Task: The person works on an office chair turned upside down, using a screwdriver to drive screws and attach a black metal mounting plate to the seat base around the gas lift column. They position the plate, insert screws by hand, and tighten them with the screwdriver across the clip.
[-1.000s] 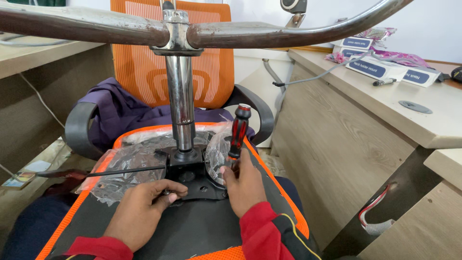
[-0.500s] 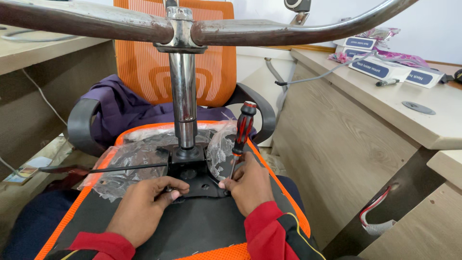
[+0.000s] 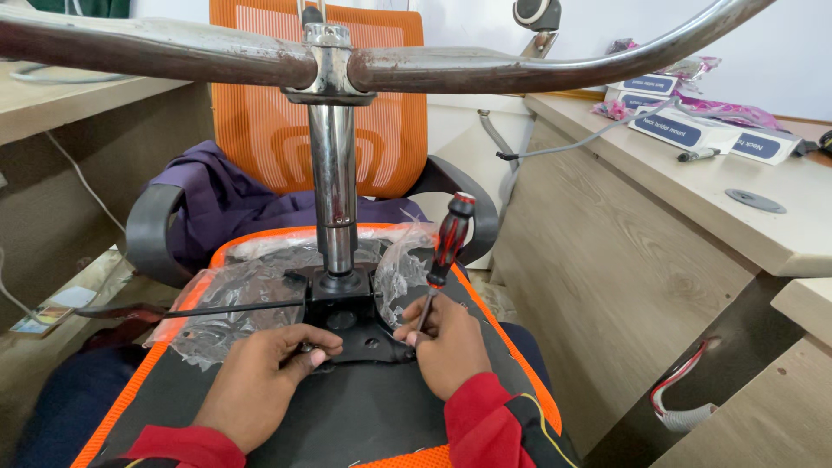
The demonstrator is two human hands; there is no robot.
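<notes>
The fingers [image 3: 414, 333] of the right hand [image 3: 451, 342] are closed around the lower shank of a screwdriver [image 3: 444, 251] with a red and black handle, which leans up and to the right while its tip sits at the right edge of the black mounting plate [image 3: 347, 325]. The fingers [image 3: 305, 351] of the left hand [image 3: 260, 381] are curled and pinched at the plate's near-left corner; whether they hold a screw or only press the plate cannot be told. The plate lies on the upturned underside of an office chair seat [image 3: 347, 407], black with an orange border, resting across the person's lap. From it rises the chrome gas-lift column [image 3: 334, 173] to the chair base [image 3: 173, 52], whose metal arms cross the top of the view. A thin black lever [image 3: 217, 308] runs left from the plate over crumpled clear plastic wrap [image 3: 234, 295]. In my judgement the driver should stand straighter over the screw, with steady downward pressure and the left hand bracing the plate, so the tip does not slip. Behind stands an orange mesh chair [image 3: 381, 130] with a purple garment [image 3: 217, 199] on it. On the right worktop [image 3: 693, 208] lie flat white cartons [image 3: 693, 130] with dark blue label strips, pink patterned packets [image 3: 719, 108] beside them, a marker pen [image 3: 698, 154] and a round grey cable port [image 3: 755, 201]. A small coloured card [image 3: 39, 319] lies on the floor at left.
</notes>
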